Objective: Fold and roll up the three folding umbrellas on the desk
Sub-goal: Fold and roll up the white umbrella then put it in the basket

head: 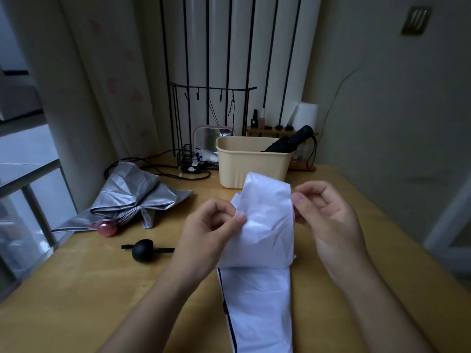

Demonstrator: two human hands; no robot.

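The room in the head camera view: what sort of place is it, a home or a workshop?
Most likely a home, perhaps a bedroom corner. A wooden desk stands by a window with a flowered curtain, and at its back are a small pink-framed mirror and little cosmetic-looking bottles.

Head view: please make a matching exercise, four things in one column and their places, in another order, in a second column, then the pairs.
1 white umbrella
2 silver umbrella
3 black umbrella
4 black knob

a in the beige bin
b loose at the desk's left side
c pinched by left hand and right hand
d beside the left forearm

Pairs: 1-c, 2-b, 3-a, 4-d
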